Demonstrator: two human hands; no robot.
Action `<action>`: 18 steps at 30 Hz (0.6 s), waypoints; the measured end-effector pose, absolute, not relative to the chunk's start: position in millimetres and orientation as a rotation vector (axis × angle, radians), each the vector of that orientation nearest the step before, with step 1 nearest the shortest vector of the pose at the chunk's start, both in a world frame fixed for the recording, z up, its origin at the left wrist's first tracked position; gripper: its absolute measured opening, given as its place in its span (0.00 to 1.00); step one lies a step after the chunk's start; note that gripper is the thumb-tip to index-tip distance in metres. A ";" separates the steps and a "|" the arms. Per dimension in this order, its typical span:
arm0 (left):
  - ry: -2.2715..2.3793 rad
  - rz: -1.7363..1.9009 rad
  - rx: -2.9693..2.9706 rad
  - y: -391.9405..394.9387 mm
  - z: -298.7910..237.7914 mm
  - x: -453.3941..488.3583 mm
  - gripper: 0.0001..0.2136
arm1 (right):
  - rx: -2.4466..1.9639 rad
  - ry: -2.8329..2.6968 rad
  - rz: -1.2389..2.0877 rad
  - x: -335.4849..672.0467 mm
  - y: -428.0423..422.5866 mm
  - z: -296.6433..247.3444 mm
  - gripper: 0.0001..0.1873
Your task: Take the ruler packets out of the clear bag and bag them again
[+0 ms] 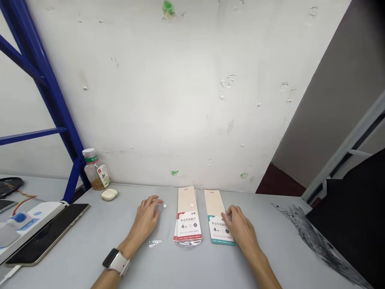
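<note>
Grips differ: the left hand (144, 222), fingers curled, is posed over a clear plastic sleeve (158, 224), though whether it is grasped cannot be told; the right hand (240, 226) is laid open, unclenched, across a ruler set packet (215, 206), set flat on the grey tabletop (168, 267) just beside a second, plastic-wrapped ruler set packet (188, 200).

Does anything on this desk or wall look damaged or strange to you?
Yes: the white wall has peeling paint with green patches, and a black streaky smear marks the right side of the grey desk.
</note>
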State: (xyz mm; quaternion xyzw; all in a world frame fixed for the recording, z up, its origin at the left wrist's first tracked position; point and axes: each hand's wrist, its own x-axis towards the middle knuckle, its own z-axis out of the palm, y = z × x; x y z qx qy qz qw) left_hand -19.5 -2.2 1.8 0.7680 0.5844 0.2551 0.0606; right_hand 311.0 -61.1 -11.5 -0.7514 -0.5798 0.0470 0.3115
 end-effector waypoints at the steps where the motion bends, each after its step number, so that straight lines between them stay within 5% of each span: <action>1: 1.732 0.754 2.353 -4.2 2.8 -16.9 0.16 | -1.971 -1.539 0.107 310.8 -61.3 -10.9 0.11; 18: 1.371 0.708 2.554 -29.5 2.1 19.4 0.14 | -1.628 -1.812 0.427 233.3 -68.5 3.9 0.11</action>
